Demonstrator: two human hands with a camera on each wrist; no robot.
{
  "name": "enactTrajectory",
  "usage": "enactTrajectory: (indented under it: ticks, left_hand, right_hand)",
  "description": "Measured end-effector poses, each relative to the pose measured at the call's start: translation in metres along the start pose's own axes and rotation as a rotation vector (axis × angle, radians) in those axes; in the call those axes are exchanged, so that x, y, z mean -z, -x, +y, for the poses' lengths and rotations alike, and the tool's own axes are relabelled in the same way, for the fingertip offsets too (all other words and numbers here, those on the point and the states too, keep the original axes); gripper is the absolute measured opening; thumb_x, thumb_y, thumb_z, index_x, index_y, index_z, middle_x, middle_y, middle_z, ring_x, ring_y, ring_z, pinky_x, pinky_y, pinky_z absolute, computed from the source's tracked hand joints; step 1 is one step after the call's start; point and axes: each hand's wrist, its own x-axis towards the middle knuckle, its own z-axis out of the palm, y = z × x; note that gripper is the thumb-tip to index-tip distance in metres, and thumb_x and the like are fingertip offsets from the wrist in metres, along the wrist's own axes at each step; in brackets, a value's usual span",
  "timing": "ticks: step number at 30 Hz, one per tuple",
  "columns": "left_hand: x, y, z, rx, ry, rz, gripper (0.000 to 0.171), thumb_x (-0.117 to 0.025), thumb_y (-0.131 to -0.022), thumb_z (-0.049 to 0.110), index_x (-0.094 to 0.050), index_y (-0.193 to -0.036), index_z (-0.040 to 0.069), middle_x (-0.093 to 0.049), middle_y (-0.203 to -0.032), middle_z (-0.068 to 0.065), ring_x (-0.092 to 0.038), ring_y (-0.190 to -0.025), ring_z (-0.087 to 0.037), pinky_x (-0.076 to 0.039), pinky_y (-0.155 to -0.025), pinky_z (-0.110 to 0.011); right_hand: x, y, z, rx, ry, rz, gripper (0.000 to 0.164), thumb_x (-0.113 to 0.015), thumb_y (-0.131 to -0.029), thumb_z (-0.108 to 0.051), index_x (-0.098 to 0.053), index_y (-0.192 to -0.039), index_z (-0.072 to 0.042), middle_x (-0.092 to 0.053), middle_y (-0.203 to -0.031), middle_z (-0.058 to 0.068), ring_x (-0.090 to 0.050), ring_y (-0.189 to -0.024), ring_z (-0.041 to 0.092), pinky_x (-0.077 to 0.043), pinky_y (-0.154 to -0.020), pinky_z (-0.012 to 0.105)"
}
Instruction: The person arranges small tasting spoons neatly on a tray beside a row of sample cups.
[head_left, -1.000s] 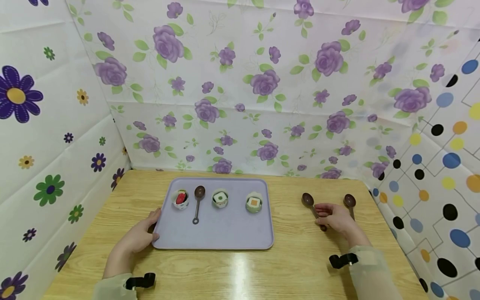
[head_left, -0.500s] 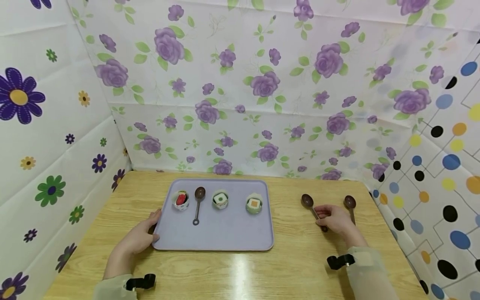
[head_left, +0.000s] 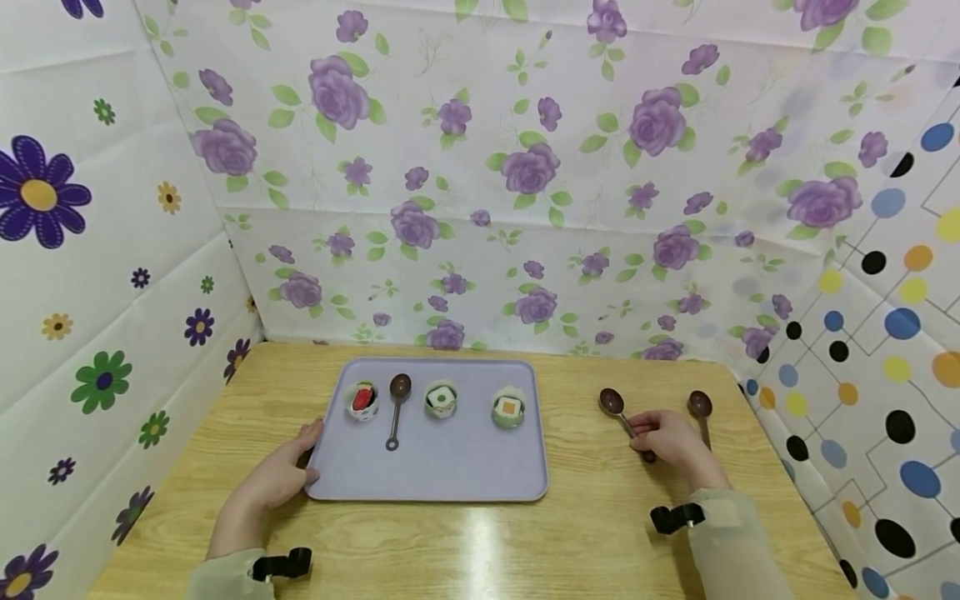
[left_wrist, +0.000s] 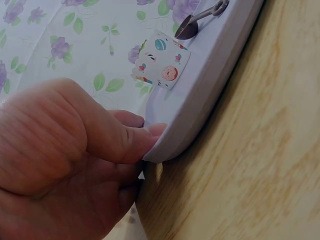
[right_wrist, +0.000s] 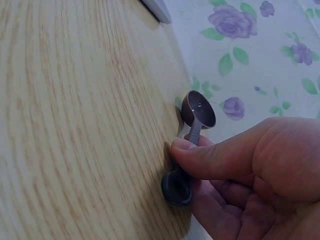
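My right hand [head_left: 670, 437] pinches the handle of a brown measuring spoon [head_left: 612, 402] between thumb and fingers. In the right wrist view the spoon's bowl [right_wrist: 199, 110] points away from the hand, and the handle's ring end shows below the thumb. My left hand [head_left: 279, 468] grips the left rim of a lavender tray [head_left: 450, 475], with the thumb on the rim in the left wrist view. On the tray lies another brown spoon [head_left: 400, 387], between a cup with a red piece [head_left: 363, 400] and a cup with a white-and-green piece [head_left: 441, 397].
A third cup [head_left: 508, 407] with a white-and-orange piece stands toward the tray's right side. One more brown spoon [head_left: 701, 405] lies on the wooden table [head_left: 585, 517] beyond my right wrist. Patterned cloth walls [head_left: 480, 250] border the table at the back and both sides.
The bowl of the pinched spoon has shifted slightly left, and my right forearm has moved a little left with it. My left hand stays on the tray.
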Motion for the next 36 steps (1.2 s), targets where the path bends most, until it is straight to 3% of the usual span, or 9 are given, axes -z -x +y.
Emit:
enactTrajectory:
  ticks: [17,27,36]
  left_hand:
    - [-0.001,0.000,0.000,0.023,-0.005,0.004,0.087,-0.062,-0.093,-0.011,-0.016,-0.166,-0.008,-0.007,-0.172,-0.035,-0.002,-0.158,-0.055,-0.006,-0.124,-0.071]
    - [0.000,-0.001,0.003,0.027,0.000,-0.007,0.088,-0.062,-0.092,-0.010,-0.016,-0.167,-0.006,-0.005,-0.173,-0.033,-0.002,-0.159,-0.053,-0.006,-0.124,-0.071]
    - [0.000,0.000,0.000,0.017,-0.007,0.001,0.088,-0.063,-0.091,-0.010,-0.017,-0.165,-0.009,-0.006,-0.172,-0.035,-0.003,-0.158,-0.055,-0.007,-0.124,-0.071]
  right_hand:
    - [0.005,-0.004,0.007,0.015,-0.025,-0.042,0.042,-0.075,-0.096,-0.003,-0.066,-0.135,0.010,-0.071,-0.115,0.019,-0.068,-0.096,0.024,-0.059,-0.075,0.034]
    - [0.008,-0.002,0.014,-0.004,-0.166,-0.085,0.049,-0.073,-0.098,-0.002,-0.058,-0.141,0.015,-0.068,-0.121,0.024,-0.070,-0.090,0.021,-0.062,-0.073,0.038]
    - [0.004,-0.004,0.013,0.006,-0.127,-0.061,0.050,-0.075,-0.098,-0.008,-0.060,-0.141,0.012,-0.069,-0.125,0.025,-0.070,-0.100,0.021,-0.060,-0.076,0.034]
